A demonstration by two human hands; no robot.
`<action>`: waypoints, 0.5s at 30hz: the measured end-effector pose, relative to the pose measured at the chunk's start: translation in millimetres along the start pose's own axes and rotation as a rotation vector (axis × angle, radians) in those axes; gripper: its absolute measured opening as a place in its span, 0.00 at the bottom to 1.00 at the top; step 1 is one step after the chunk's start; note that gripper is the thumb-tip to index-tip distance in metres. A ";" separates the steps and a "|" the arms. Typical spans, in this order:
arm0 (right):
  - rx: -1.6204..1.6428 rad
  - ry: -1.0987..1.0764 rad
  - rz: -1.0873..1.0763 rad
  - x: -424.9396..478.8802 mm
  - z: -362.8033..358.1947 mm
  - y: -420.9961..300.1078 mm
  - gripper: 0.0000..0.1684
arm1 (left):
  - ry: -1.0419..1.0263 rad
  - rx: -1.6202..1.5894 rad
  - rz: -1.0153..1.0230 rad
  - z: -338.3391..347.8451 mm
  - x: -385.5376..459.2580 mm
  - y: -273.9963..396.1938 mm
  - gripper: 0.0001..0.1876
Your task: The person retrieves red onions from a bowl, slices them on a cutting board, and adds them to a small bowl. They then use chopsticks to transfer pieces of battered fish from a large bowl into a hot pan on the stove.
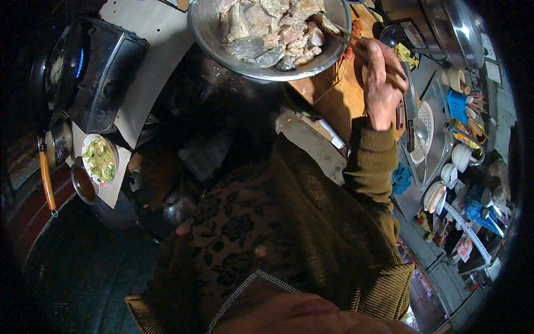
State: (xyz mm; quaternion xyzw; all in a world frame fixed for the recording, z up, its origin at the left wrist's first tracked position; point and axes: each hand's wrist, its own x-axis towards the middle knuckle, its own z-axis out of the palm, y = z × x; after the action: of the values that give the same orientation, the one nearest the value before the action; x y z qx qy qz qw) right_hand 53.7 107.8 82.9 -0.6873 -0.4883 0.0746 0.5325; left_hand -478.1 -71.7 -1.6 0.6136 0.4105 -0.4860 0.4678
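Note:
My right hand (381,83) grips a pair of wooden chopsticks (350,44). Their tips reach over the rim of a metal bowl (267,76) and meet a pale piece at its right side. Raw-looking pieces of meat or fish (258,37) fill the bowl, some with grey skin. The top of the bowl is cut off by the picture's edge. A small patch of skin in deep shadow by my body may be my left hand (182,229); its fingers and anything in them cannot be made out.
At left, a blue flame (80,62) burns on a gas stove (110,79) beside a dark wok with a wooden handle (46,179). A plate of sliced green vegetables (100,160) sits nearby. Right of the wooden board (329,94) are a knife handle (410,135), a perforated white tray (426,112) and stacked bowls (461,156).

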 end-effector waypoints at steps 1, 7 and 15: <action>-0.046 0.005 0.014 1.8 -3.4 9.3 0.12 | -0.005 0.020 0.012 -6.4 -0.1 -4.4 0.05; 0.467 0.137 0.340 29.2 -16.4 23.7 0.26 | -0.003 0.003 0.011 0.9 2.5 2.6 0.05; 0.737 0.132 0.496 36.5 -34.9 46.2 0.30 | 0.000 0.010 0.011 -4.6 3.5 -2.8 0.06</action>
State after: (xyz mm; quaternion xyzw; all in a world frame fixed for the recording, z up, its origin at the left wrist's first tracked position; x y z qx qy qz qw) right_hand 121.5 114.2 75.6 -0.5513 -0.2147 0.3250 0.7378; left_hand -479.1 -66.5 -5.1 0.6181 0.4046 -0.4857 0.4673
